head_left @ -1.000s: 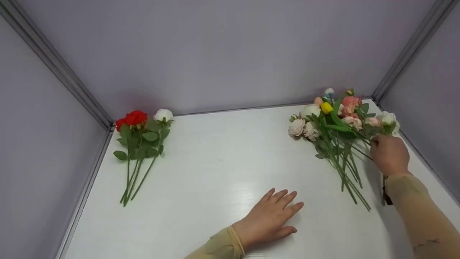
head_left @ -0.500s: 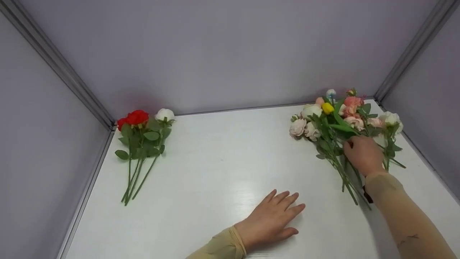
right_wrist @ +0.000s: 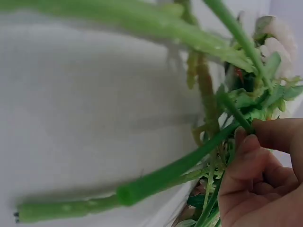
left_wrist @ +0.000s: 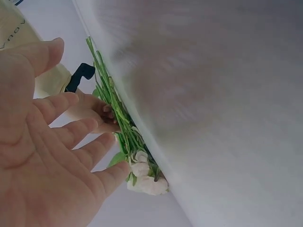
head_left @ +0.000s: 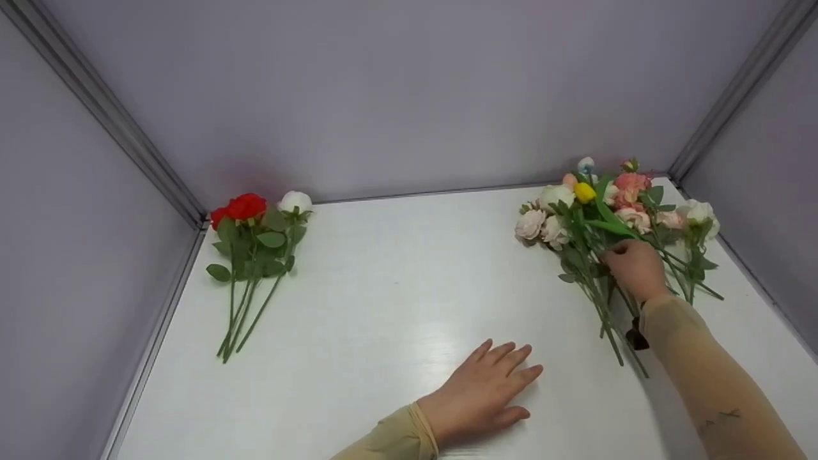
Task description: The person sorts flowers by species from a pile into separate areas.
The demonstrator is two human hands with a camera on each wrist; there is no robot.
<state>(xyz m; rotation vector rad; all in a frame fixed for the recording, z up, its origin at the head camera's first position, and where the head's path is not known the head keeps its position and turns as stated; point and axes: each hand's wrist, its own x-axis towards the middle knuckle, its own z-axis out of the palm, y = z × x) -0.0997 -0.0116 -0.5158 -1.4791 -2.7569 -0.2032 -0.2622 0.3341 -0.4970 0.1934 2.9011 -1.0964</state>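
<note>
My right hand (head_left: 639,269) is in among the stems of a bunch of mixed flowers at the table's right. Its thumb and fingers pinch a smooth green flower stem (right_wrist: 236,115), seen close up in the right wrist view; which bloom it belongs to is hidden. The bunch includes a yellow tulip (head_left: 584,192), pale pink roses (head_left: 530,226), coral blooms (head_left: 631,189) and a white flower (head_left: 698,214) at the far right. My left hand (head_left: 480,395), fingers spread, stays palm down over the table's front with nothing in its grasp.
Red roses (head_left: 246,207) and a white rose (head_left: 295,202) lie together at the left of the white table (head_left: 396,287), stems toward the front. Grey panels (head_left: 409,96) enclose the back and both sides.
The right hand has moved left from the far-right stems into the middle of the bunch, uncovering the white flower's stem. Some stem ends have shifted slightly. The left hand keeps its place.
</note>
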